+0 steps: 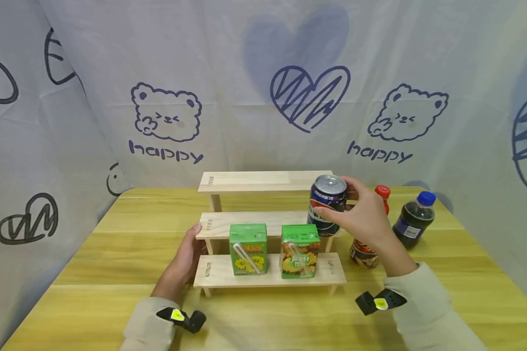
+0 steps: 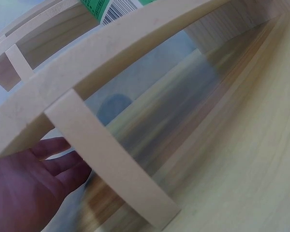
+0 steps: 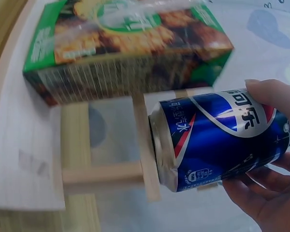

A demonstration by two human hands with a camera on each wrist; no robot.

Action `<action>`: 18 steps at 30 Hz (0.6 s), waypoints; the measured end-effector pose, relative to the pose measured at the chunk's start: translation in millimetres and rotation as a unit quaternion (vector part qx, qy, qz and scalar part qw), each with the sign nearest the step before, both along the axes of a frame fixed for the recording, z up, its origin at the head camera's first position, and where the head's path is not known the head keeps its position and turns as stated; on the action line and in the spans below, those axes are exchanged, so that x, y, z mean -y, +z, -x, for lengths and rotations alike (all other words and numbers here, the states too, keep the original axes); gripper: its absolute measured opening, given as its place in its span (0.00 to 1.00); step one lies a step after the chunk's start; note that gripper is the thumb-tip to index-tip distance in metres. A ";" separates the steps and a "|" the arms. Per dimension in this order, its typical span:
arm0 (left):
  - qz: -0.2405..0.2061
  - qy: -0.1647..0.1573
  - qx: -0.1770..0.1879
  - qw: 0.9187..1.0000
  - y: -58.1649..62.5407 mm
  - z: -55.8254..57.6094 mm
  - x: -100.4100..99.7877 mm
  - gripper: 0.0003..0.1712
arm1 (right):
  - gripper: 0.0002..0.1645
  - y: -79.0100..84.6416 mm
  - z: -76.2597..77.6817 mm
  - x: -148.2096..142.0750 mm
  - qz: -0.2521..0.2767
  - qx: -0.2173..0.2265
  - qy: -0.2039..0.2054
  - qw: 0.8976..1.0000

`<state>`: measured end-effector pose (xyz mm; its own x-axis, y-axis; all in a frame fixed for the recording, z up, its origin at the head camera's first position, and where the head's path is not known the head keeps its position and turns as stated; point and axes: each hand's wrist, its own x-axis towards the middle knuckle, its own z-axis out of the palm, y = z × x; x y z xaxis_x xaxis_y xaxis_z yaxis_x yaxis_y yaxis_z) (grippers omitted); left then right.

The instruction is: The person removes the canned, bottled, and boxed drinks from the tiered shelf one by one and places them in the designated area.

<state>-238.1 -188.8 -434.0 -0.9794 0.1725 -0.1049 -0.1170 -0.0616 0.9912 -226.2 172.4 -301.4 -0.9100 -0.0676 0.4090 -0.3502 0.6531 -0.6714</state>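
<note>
My right hand point(image 1: 369, 217) grips a blue cola can point(image 1: 327, 207), thumb on its front and fingers round its far side. The can stands upright at the right end of the middle tier of a three-tier wooden shelf point(image 1: 246, 181). In the right wrist view the can's silver base point(image 3: 163, 150) is close to a shelf board; whether it touches cannot be told. At the shelf's left end, my left hand point(image 1: 186, 256) holds the middle board, a fingertip at its edge. Left wrist view: several fingers point(image 2: 70, 166) reach under the board behind a leg.
Two green juice boxes with straws, a left one point(image 1: 248, 249) and a right one point(image 1: 300, 251), stand on the lowest tier. Right of the shelf are a red-capped bottle point(image 1: 363, 254), partly behind my right hand, and a blue-capped dark bottle point(image 1: 414, 219). A printed curtain point(image 1: 246, 122) hangs behind the table.
</note>
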 end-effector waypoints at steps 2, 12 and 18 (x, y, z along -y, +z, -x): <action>0.003 -0.002 -0.003 1.000 0.5 -0.2 -0.4 0.44 | 0.48 1.6 -1.3 -6.2 -0.001 -0.002 -0.008 1.000; 0.007 -0.011 -0.016 1.000 2.3 -1.8 -2.2 0.44 | 0.53 11.7 -8.0 -41.9 -0.014 0.009 -0.067 0.998; -0.010 0.002 -0.001 1.000 -3.9 3.0 0.8 0.42 | 0.54 15.3 -8.9 -60.7 -0.004 0.017 -0.097 0.995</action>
<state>-241.1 -189.6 -437.9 -0.9802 0.1714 -0.0993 -0.1146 -0.0819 0.9900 -217.3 233.1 -286.2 -0.9196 0.1075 0.3778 -0.1941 0.7117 -0.6751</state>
